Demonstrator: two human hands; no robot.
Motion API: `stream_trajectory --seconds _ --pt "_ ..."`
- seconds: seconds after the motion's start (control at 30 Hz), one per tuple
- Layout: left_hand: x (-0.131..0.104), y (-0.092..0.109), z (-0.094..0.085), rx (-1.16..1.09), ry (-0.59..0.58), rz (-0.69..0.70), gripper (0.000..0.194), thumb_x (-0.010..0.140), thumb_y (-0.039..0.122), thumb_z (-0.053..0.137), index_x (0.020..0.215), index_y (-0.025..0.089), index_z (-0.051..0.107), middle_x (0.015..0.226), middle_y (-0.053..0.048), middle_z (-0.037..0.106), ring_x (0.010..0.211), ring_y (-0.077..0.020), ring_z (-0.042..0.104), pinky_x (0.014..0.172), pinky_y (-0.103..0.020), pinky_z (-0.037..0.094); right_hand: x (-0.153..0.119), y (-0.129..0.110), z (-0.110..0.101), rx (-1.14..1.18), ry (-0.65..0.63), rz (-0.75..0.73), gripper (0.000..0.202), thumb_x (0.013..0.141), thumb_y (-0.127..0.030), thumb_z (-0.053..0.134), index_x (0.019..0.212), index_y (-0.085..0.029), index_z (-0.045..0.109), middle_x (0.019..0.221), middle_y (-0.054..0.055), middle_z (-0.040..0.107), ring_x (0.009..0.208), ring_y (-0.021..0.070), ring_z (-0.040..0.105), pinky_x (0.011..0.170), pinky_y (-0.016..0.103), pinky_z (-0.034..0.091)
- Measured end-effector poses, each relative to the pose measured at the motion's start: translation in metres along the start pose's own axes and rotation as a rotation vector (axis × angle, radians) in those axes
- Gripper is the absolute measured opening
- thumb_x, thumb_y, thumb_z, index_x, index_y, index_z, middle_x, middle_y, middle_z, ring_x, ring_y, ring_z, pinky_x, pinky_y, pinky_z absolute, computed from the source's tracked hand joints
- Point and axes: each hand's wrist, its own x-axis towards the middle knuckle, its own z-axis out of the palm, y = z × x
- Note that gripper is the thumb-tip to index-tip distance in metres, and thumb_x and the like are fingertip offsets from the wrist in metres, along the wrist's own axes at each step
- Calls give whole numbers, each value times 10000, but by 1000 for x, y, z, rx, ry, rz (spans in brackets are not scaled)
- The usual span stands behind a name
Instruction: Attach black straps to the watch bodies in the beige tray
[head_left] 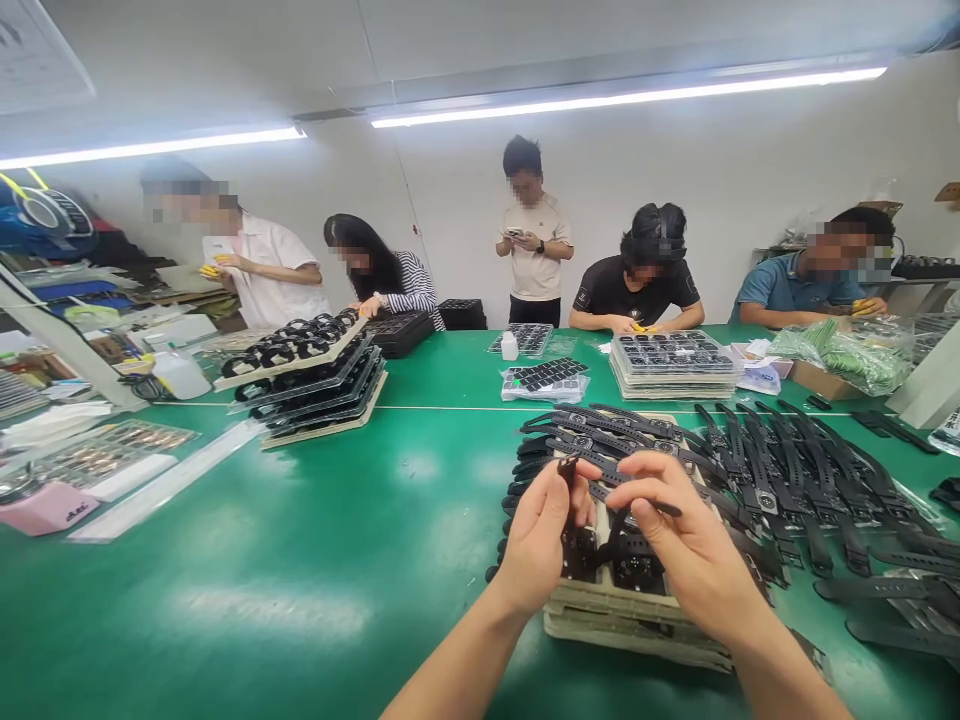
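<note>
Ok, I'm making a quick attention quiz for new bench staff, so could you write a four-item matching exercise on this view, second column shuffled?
Column one
1. Black strap
2. Tabletop
3. Small bottle at the table's far side
4. Standing person

Column two
A. Green
B. Holding a phone
C. In the right hand
D. White

Right pairs: 1-C, 2-A, 3-D, 4-B

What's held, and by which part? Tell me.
Left hand: dark piece, pinched below its upper end. Right hand: black strap, pinched near its tip. Whether they join is unclear.
</note>
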Motion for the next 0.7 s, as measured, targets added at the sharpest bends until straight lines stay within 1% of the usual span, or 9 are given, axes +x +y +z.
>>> stream_trajectory --seconds 0.07,0.13,0.23,0.3,0.37,0.5,0.6,0.67,0.7 --pt "1 0 3 -64 -16 -10 463 973 493 444 1236 116 498 795 -7 353 708 -10 440 717 -174 431 0 -2 9 167 -38 74 649 822 -668 550 1277 -209 494 911 37 599 897 2 586 875 107 504" --pt "0 -2 6 -87 -31 -41 497 963 485 467 1328 147 461 777 1 326 679 -5 421 679 -165 401 0 -3 17 305 -75 135 727 786 -716 562 1222 -152 418 710 3 531 690 -2 518 723 111 485" --pt "-3 -7 9 -64 -33 -58 604 961 594 399 1330 122 474 729 -2 372 660 -22 465 659 -165 363 -1 -2 26 309 -65 138 685 804 -753 498 918 -78 473 705 29 484 682 -29 448 701 80 457" --pt "-4 -12 10 -28 -1 -62 669 938 649 409 1325 108 482 691 -8 430 636 -30 478 636 -163 341 -2 1 29 286 -83 172 692 833 -748 454 1046 -93 517 708 19 462 685 -34 430 699 72 440" --pt "-5 -15 10 -13 31 -92 701 902 671 476 1326 112 489 670 -5 458 595 -19 439 603 -155 319 -4 5 32 304 -101 210 682 853 -739 429 1205 -155 438 681 -8 427 655 -33 406 661 73 406" --pt "-6 -16 9 67 -17 -105 720 905 683 452 1323 103 536 690 -33 541 600 -39 502 618 -168 409 -4 7 36 463 -69 204 645 823 -734 482 983 -135 302 619 -31 350 599 -30 355 590 72 352" --pt "-7 -13 8 183 -32 -10 562 949 582 456 1267 148 619 965 -74 647 841 -33 603 829 -126 499 -2 6 37 564 -53 229 674 757 -700 602 964 -122 325 724 -15 421 639 -43 380 593 66 374" --pt "-6 -12 7 220 -29 36 485 954 534 480 1222 172 658 1192 -75 622 1012 -29 591 923 -84 485 0 3 36 632 -43 259 688 717 -664 669 1024 -124 373 823 0 461 662 -58 375 601 62 381" --pt "-6 -12 6 222 -36 39 470 954 520 486 1225 178 661 1243 -76 605 1041 -36 588 918 -81 489 1 2 35 667 -32 271 700 702 -650 691 1058 -134 379 832 -1 458 662 -60 368 601 63 381"
